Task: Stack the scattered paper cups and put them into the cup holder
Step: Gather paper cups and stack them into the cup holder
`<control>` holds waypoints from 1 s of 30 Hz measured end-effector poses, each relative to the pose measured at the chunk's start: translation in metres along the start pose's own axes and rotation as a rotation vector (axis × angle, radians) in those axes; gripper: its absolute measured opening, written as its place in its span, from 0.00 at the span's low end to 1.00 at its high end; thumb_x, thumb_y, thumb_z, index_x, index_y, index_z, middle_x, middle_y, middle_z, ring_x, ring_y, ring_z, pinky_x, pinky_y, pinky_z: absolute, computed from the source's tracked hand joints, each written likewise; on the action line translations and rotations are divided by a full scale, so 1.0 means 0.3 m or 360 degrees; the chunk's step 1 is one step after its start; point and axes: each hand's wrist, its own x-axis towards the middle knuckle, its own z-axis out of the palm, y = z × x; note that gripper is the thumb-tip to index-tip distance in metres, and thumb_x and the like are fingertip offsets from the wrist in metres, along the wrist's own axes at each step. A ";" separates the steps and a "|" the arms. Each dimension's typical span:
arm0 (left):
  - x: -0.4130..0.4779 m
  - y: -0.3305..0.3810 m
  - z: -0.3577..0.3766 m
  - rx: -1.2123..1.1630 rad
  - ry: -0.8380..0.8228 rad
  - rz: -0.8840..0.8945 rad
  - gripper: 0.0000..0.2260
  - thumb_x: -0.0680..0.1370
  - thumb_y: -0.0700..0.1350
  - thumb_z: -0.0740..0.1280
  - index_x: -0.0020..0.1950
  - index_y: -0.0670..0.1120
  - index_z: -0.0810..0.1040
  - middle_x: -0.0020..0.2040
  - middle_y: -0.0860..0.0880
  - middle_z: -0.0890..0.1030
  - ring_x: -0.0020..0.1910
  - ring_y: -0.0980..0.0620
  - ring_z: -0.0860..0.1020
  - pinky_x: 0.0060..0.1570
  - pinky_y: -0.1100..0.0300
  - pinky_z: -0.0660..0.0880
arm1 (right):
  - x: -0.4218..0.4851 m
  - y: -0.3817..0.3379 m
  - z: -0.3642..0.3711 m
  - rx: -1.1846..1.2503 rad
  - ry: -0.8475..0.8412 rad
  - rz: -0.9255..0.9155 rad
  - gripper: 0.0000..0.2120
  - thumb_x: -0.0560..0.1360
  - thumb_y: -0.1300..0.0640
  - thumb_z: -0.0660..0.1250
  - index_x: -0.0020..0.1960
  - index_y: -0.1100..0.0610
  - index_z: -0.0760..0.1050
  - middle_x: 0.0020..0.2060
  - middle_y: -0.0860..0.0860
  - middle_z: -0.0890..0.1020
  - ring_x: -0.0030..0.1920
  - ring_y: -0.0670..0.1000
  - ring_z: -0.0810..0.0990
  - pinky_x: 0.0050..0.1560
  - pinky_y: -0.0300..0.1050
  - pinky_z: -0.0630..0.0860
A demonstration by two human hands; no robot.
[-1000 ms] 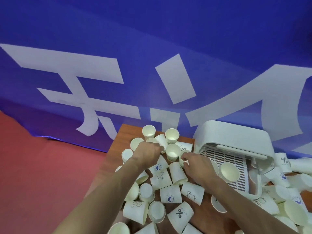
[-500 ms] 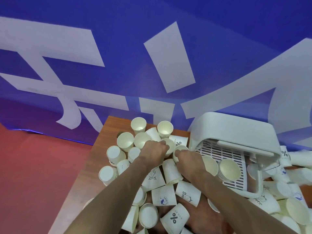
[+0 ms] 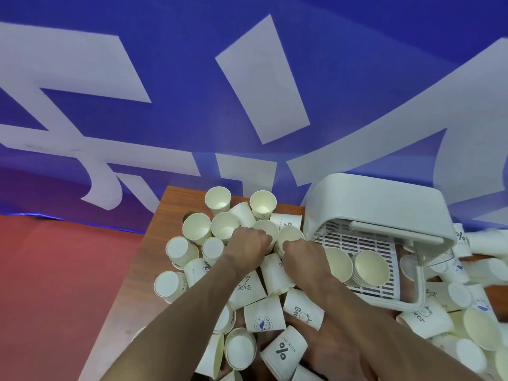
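Several white paper cups lie scattered over a wooden table [image 3: 154, 259], some upright, some on their sides. My left hand [image 3: 244, 247] is closed on an upright cup [image 3: 266, 231] at the middle of the pile. My right hand [image 3: 303, 255] grips a second cup [image 3: 290, 235] right beside it; the two cups touch. The white cup holder [image 3: 376, 213] stands at the right, its slotted tray [image 3: 365, 243] holding two stacks of cups [image 3: 371, 268] lying on their sides.
A blue banner with large white characters hangs behind the table. Red floor [image 3: 55, 284] lies to the left beyond the table edge. More cups [image 3: 467, 325] crowd the table to the right of the holder and near my forearms.
Both hands have come together at the middle of the pile, each closing on a cup. The camera has moved forward, so the table and holder sit nearer.
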 end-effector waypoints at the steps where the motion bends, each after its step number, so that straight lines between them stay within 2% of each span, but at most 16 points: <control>1: -0.005 0.002 -0.005 -0.0011 0.0024 -0.0005 0.05 0.73 0.39 0.64 0.43 0.49 0.77 0.39 0.50 0.79 0.33 0.49 0.69 0.31 0.59 0.59 | -0.003 0.002 -0.004 0.0022 0.0020 0.0013 0.05 0.75 0.60 0.61 0.43 0.53 0.74 0.41 0.54 0.83 0.41 0.58 0.81 0.36 0.45 0.64; 8: -0.044 0.005 -0.068 -0.0040 0.0203 -0.0048 0.06 0.75 0.43 0.63 0.38 0.49 0.76 0.36 0.50 0.78 0.32 0.49 0.70 0.32 0.59 0.60 | -0.040 0.007 -0.054 0.0116 0.0136 0.0079 0.07 0.75 0.60 0.59 0.49 0.55 0.75 0.42 0.54 0.83 0.42 0.59 0.81 0.37 0.46 0.67; 13: -0.087 0.015 -0.134 -0.0007 0.0257 -0.0001 0.08 0.74 0.43 0.63 0.35 0.50 0.69 0.34 0.50 0.77 0.30 0.49 0.70 0.31 0.59 0.59 | -0.088 0.011 -0.116 0.0121 0.0206 0.0076 0.07 0.75 0.60 0.59 0.50 0.54 0.75 0.43 0.51 0.82 0.43 0.57 0.81 0.36 0.45 0.66; 18: -0.149 0.021 -0.232 0.0043 0.0345 0.0092 0.06 0.72 0.45 0.67 0.36 0.48 0.77 0.32 0.50 0.78 0.28 0.50 0.67 0.30 0.60 0.56 | -0.172 0.040 -0.190 0.0198 0.0359 0.0072 0.08 0.78 0.54 0.58 0.51 0.52 0.75 0.45 0.49 0.82 0.44 0.56 0.82 0.39 0.47 0.74; 23: -0.210 0.031 -0.364 0.0184 0.0422 0.0206 0.07 0.72 0.49 0.68 0.36 0.48 0.77 0.32 0.50 0.78 0.30 0.48 0.75 0.31 0.58 0.61 | -0.274 0.089 -0.266 0.0191 0.0474 -0.0029 0.08 0.78 0.52 0.58 0.46 0.51 0.74 0.41 0.49 0.81 0.41 0.55 0.81 0.36 0.46 0.72; 26: -0.227 0.062 -0.446 0.0197 0.0472 0.0218 0.06 0.73 0.46 0.66 0.36 0.48 0.75 0.33 0.49 0.77 0.31 0.46 0.74 0.33 0.58 0.68 | -0.325 0.123 -0.314 0.0166 0.0531 -0.0032 0.08 0.77 0.50 0.59 0.47 0.51 0.76 0.41 0.49 0.82 0.40 0.55 0.81 0.36 0.46 0.73; 30: -0.248 0.140 -0.547 0.0235 0.0533 0.0261 0.07 0.75 0.45 0.62 0.37 0.49 0.72 0.35 0.50 0.77 0.33 0.46 0.74 0.34 0.58 0.61 | -0.408 0.188 -0.359 0.0197 0.0596 -0.0030 0.09 0.76 0.49 0.59 0.47 0.50 0.77 0.41 0.49 0.82 0.40 0.54 0.81 0.36 0.46 0.75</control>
